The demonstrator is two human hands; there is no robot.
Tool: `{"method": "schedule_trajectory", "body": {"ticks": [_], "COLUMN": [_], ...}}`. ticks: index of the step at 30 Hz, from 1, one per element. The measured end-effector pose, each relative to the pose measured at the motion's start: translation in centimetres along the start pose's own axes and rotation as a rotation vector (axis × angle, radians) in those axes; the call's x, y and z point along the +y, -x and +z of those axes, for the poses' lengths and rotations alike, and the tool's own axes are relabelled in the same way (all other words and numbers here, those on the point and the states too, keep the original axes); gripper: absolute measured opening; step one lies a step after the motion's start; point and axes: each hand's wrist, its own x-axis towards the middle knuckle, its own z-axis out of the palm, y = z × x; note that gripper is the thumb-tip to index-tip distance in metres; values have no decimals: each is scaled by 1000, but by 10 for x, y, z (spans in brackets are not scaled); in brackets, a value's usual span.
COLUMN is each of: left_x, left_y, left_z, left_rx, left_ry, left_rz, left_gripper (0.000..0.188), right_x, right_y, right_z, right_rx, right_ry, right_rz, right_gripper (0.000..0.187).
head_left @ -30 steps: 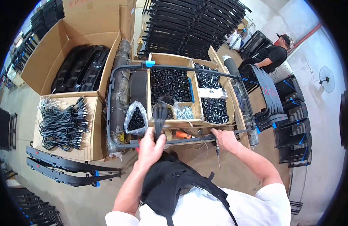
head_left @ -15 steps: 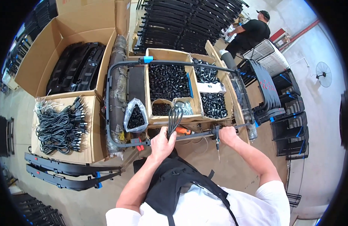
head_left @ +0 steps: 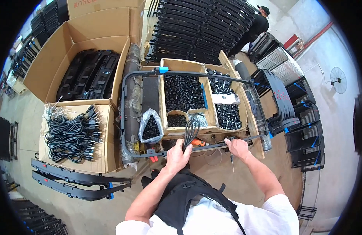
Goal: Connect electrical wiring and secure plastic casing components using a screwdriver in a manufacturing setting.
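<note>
A looped black cable (head_left: 192, 131) rises from my left hand (head_left: 178, 156), which is closed around it just above the near bar of a black tubular frame (head_left: 144, 73). At that same bar, farther right, my right hand (head_left: 237, 147) has its fingers closed. Below those fingers hangs a slim dark piece (head_left: 232, 157) with a thin pale tip; what the fingers grip is mostly hidden. The frame lies across wooden bins (head_left: 210, 111) of small black parts. Between my hands, behind the bar, an orange-handled tool (head_left: 198, 142) shows.
To the left, a bundle of black cables (head_left: 71, 135) lies on a cardboard box, behind which an open carton (head_left: 42, 74) holds black panels. A plastic bag (head_left: 151, 127) of small parts sits beside the bins. Wrapped rollers (head_left: 132, 98) flank them. A person (head_left: 257, 27) stands beyond stacked frames.
The view has shifted, so the bench appears farther right and slightly lower. My left hand keeps the looped cable; my right hand has drawn slightly nearer to it along the bar.
</note>
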Motion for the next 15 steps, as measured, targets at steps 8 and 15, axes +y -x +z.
{"method": "schedule_trajectory", "body": {"ticks": [8,15], "left_x": [-1,6], "left_y": [0,8], "left_z": [-2,-21], "left_rx": [-23,-143], "left_ry": [11,134], "left_rz": [47,-35], "left_gripper": [30,33], "right_x": [0,-67], "right_y": [-1,7], "right_z": [-2,-54], "right_rx": [118,115], "right_ry": [-40,-293], "right_rz": [-95,10], "right_gripper": [44,49]}}
